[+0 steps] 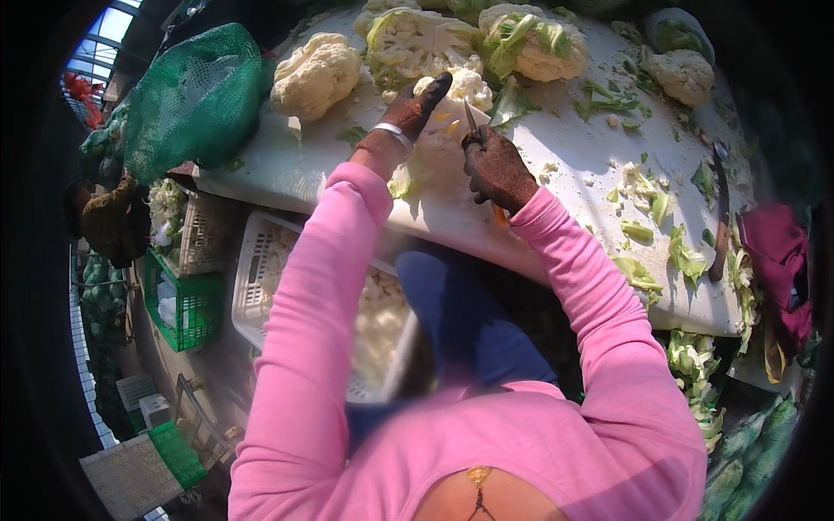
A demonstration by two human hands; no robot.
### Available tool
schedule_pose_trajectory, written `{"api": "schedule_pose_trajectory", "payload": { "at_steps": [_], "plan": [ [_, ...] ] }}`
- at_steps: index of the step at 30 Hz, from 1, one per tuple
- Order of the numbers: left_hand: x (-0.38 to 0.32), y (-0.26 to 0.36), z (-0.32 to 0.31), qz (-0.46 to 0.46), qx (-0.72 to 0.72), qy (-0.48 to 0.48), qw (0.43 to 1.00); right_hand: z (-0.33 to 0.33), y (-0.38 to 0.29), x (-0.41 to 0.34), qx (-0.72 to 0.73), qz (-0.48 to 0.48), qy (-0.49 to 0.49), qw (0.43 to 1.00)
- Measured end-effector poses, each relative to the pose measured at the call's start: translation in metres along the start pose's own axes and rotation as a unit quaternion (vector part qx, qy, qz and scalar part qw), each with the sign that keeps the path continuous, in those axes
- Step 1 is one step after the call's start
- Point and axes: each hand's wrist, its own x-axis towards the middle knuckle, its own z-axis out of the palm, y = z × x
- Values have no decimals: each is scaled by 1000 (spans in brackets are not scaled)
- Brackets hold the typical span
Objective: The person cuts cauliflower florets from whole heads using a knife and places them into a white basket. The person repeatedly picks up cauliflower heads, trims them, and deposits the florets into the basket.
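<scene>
My left hand (407, 114), in a dark, brown-stained glove, holds a white cauliflower piece (472, 90) over the near side of the white table (554, 140). Its thumb points up and right; the other fingers are mostly hidden. My right hand (498, 166), gloved the same way, grips a small knife (471, 117) with its blade upward, close to the cauliflower piece. An orange part shows below that fist, perhaps the handle's end. Just behind lies a cut cauliflower head (420, 45) with its florets and stem showing. Whole cauliflower heads (316, 77) (541, 49) lie on either side of it.
A larger knife (721, 215) lies at the table's right, among leaf scraps (642, 189). A white crate (257, 280) of florets stands below the table edge. Green mesh netting (195, 98) rests at left. A person (111, 215) is farther left, near a green crate (186, 306).
</scene>
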Motion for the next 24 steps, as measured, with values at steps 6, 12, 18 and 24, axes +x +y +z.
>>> {"api": "schedule_pose_trajectory", "payload": {
  "at_steps": [6,12,18,24],
  "plan": [
    [2,18,32,19,-24,63,998,-38,8,-3,-16,-58,-183,981],
    [7,27,52,109,171,97,974,-69,-18,27,-500,-312,-281,758],
    [10,44,51,-34,212,76,974,-44,17,10,-495,-122,-193,838],
    [-10,46,20,-7,-106,3,994,-38,30,12,-383,-8,-76,921]
  ]
}}
